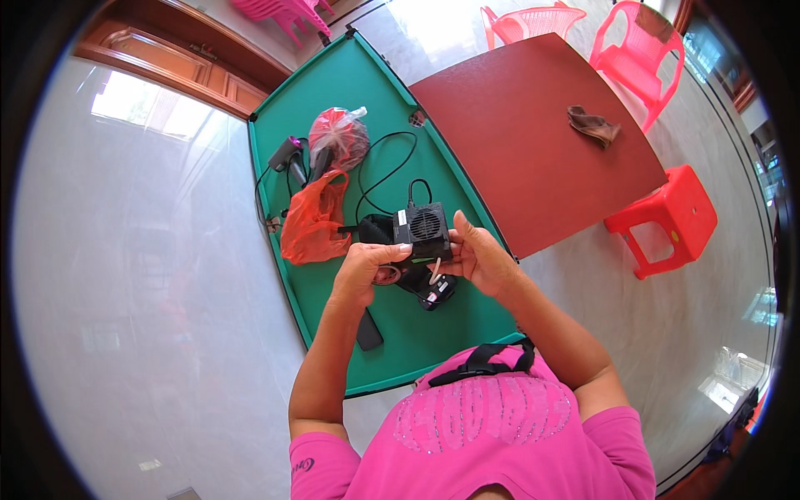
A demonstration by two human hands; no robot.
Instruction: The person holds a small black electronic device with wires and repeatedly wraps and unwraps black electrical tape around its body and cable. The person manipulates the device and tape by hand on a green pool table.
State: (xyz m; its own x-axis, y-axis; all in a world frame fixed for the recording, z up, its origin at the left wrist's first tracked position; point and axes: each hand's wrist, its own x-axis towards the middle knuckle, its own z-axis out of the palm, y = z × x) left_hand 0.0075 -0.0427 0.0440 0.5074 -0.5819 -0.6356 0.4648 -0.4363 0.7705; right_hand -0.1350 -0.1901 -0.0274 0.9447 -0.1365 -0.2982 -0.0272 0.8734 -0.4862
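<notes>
The boxy device with a round grille (pixel 423 231) sits above the near middle of the desk (pixel 333 100), between the left hand (pixel 364 268) and the right hand (pixel 482 258). Left of it lies a crumpled plastic bag (pixel 312 218); farther off lie a knotted bag (pixel 339 136) and a handled tool (pixel 289 155). To the right, touching the desk, stands a second table (pixel 533 117) with a cloth (pixel 593 126) on it. A stool (pixel 667 218) stands at its near right.

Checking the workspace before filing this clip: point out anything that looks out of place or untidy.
A crumpled brown cloth lies alone on the red table. On the green table, loose plastic bags and a tangled black cord lie scattered beyond the black box held in both hands. Nothing looks spilled or broken.
</notes>
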